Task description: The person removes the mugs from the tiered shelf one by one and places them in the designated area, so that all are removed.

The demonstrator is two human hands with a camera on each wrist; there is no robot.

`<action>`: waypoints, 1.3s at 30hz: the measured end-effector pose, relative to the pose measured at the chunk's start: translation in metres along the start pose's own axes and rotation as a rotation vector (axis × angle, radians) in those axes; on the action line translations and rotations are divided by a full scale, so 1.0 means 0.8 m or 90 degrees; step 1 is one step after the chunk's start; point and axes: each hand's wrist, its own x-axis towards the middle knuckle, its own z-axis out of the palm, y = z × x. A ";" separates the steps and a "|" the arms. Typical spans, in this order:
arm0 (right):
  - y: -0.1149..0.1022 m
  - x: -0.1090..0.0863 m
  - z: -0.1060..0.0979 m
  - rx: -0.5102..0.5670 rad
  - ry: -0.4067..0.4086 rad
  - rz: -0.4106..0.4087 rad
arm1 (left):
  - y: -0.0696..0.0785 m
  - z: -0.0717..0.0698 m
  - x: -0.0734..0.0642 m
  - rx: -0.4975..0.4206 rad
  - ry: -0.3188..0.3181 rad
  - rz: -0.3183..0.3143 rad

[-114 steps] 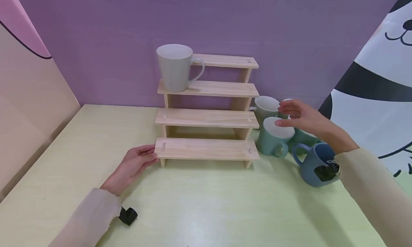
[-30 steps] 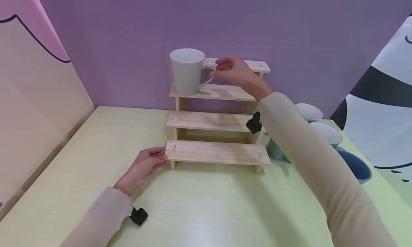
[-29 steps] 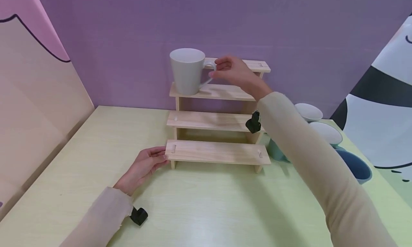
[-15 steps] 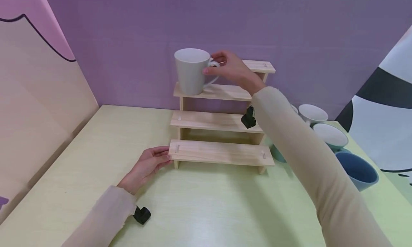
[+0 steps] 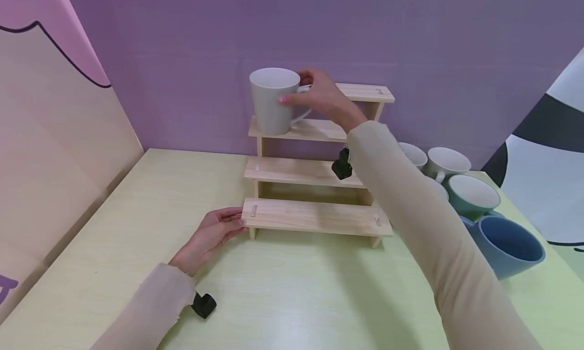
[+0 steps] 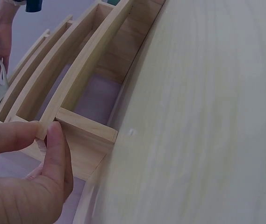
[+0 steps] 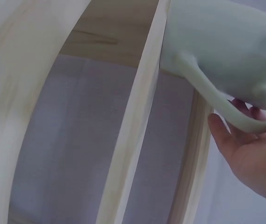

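Observation:
A pale grey-white mug [image 5: 270, 104] stands upright at the left end of the second shelf from the top of a four-step wooden display rack [image 5: 315, 216]. At the mug's handle side is my right hand [image 5: 321, 94]. Its thumb lies across the front and its fingers reach behind the handle. The right wrist view shows the thumb and fingers spread around the handle, the thumb apart from the mug's body. My left hand [image 5: 207, 238] pinches the left end of the lowest shelf, and the left wrist view shows thumb and finger on that board [image 6: 48, 119].
Right of the rack several mugs stand together, among them a blue mug [image 5: 508, 246], a green one with a white inside [image 5: 474, 208] and white-rimmed ones [image 5: 449, 160]. My right forearm partly covers them. A purple wall [image 5: 182, 86] rises behind the table [image 5: 274, 299].
My right hand has come from above the mugs at right to the white mug, its thumb sliding further left across it. My left hand stays on the lowest shelf. The mug has not moved.

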 end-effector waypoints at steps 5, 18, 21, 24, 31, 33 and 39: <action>0.000 0.002 0.007 0.036 0.004 -0.006 | 0.001 0.000 -0.002 0.001 0.000 0.004; -0.004 0.002 0.002 0.058 0.020 0.015 | -0.001 0.014 0.002 0.010 0.007 -0.010; -0.004 0.003 0.003 0.068 0.035 0.016 | 0.000 0.014 0.002 0.014 0.008 -0.012; -0.002 0.003 0.006 0.069 0.056 0.019 | -0.001 0.015 0.002 0.008 0.009 -0.013; 0.002 -0.001 0.012 0.041 0.096 0.018 | -0.007 0.013 0.002 0.006 -0.006 -0.009; 0.001 -0.003 0.012 0.034 0.096 0.016 | -0.008 0.011 0.002 0.007 -0.008 -0.007; -0.002 -0.009 0.013 0.017 0.105 0.009 | -0.008 0.005 0.003 0.016 -0.012 -0.004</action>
